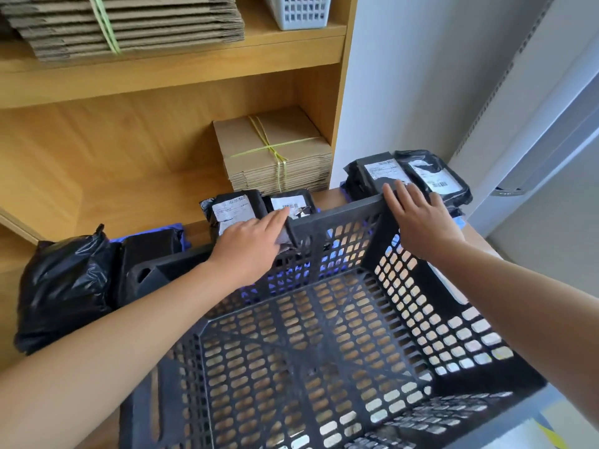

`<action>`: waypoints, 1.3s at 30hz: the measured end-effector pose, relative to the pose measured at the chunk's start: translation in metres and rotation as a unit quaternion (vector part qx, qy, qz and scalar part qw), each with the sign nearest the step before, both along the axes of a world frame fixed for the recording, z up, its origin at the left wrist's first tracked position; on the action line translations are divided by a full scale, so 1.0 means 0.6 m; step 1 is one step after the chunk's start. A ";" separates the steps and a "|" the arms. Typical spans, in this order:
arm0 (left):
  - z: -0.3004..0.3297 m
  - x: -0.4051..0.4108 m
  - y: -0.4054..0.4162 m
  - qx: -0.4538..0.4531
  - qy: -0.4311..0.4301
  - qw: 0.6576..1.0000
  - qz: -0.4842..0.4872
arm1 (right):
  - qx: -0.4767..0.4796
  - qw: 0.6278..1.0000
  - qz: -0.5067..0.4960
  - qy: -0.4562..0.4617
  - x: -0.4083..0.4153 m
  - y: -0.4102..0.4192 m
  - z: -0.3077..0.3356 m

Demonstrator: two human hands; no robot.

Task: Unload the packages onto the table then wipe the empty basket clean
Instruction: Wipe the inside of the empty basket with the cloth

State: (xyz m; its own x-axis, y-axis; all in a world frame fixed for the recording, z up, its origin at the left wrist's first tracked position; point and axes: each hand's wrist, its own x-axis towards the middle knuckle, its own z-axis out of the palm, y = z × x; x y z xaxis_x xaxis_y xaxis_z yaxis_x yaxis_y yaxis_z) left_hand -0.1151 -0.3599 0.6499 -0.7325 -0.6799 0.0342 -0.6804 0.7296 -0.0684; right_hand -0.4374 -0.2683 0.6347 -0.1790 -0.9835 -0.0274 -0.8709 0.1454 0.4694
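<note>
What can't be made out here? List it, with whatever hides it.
Head view, the only one:
- Left hand: its fingertips and the grey thing under them, hidden by the hand itself.
- Basket: near wall cut off by the bottom edge.
- Package labels: print too small.
- Black bag: contents hidden by its plastic.

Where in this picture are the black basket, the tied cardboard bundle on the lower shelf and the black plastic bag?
black basket (pixel 340 218): head view, far rim between the hands.
tied cardboard bundle (pixel 240 137): head view, top sheet.
black plastic bag (pixel 61 286): head view, crinkled middle.
</note>
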 end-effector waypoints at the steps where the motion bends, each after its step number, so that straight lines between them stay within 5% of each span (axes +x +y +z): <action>1: 0.001 0.017 0.002 0.008 0.000 1.000 0.010 | 0.000 1.000 0.004 -0.007 0.002 0.001 0.000; 10: 0.027 0.097 -0.015 0.137 -0.029 0.986 0.088 | -0.057 0.989 0.027 -0.130 -0.005 -0.009 0.008; 15: 0.035 0.098 0.013 0.143 0.002 0.972 0.185 | -0.148 0.953 0.084 -0.252 -0.011 -0.050 0.034; 21: 0.019 0.111 0.041 0.130 -0.001 0.964 0.233 | -0.044 0.936 0.125 -0.327 0.028 -0.136 0.055; 23: 0.016 0.104 0.039 0.119 -0.001 0.964 0.239 | 0.010 0.940 0.120 -0.318 0.038 -0.145 0.045; 33: -0.002 0.085 0.054 0.053 -0.004 0.962 0.268 | -0.008 0.958 0.163 -0.235 0.040 -0.164 0.010; 39: -0.009 -0.071 0.066 0.021 0.016 0.971 0.239 | -0.016 0.957 0.169 -0.236 0.039 -0.165 0.004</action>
